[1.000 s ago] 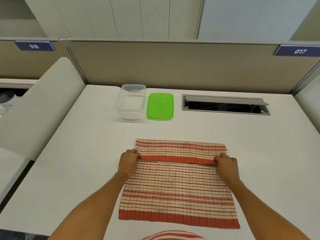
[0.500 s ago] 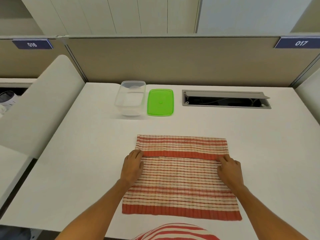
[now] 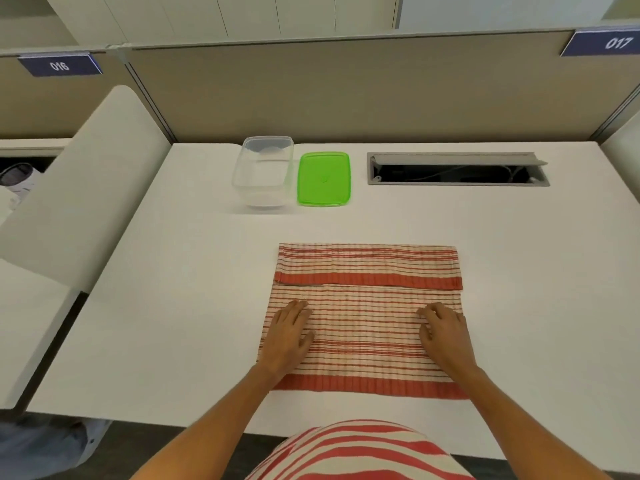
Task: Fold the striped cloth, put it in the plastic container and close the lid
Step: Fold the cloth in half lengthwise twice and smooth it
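Observation:
The red-and-cream striped cloth (image 3: 363,320) lies flat on the white table, its far edge folded over toward me in a band. My left hand (image 3: 289,336) rests flat on the cloth's left side. On the right side my right hand (image 3: 443,332) lies on the cloth with fingers slightly bent, holding nothing. Farther back stands the clear plastic container (image 3: 263,171), open and empty. Its green lid (image 3: 324,178) lies flat just right of it.
A grey cable slot (image 3: 457,169) is sunk into the table at the back right. A beige partition wall (image 3: 346,91) runs behind the table. A white side panel (image 3: 79,188) rises along the left edge.
Both hands let go of the folded far edge and slid toward me, onto the middle of the cloth. The folded band now lies flat.

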